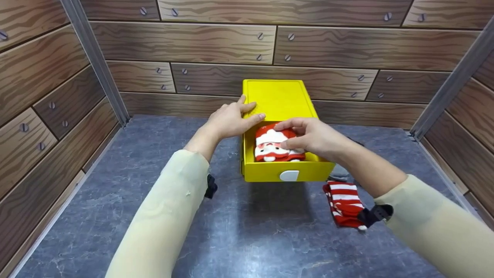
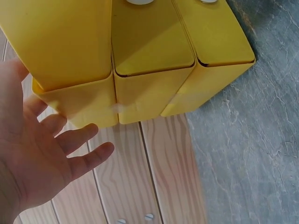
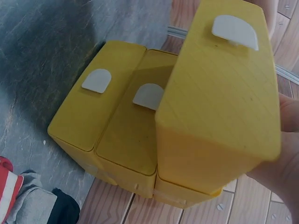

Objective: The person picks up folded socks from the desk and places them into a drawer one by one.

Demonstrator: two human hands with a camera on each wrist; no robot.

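Observation:
A yellow drawer unit (image 1: 279,98) stands near the back wall with its top drawer (image 1: 266,172) pulled out. Inside lies a folded red-and-white sock bundle (image 1: 270,144) with a cartoon face. My right hand (image 1: 318,137) reaches in from the right and holds the bundle between thumb and fingers. Only part of that hand shows in the right wrist view, behind the drawer front. My left hand (image 1: 231,119) rests at the unit's upper left edge, its thumb over the top; its fingers look extended and spread in the left wrist view.
Red-and-white striped socks (image 1: 344,204) lie on the grey tabletop (image 1: 162,231) right of the unit. Grey socks (image 3: 32,200) with a dark part lie beside them. Two closed drawers (image 3: 100,98) with white handles sit under the pulled-out one. Wood-patterned walls (image 1: 200,42) enclose the table.

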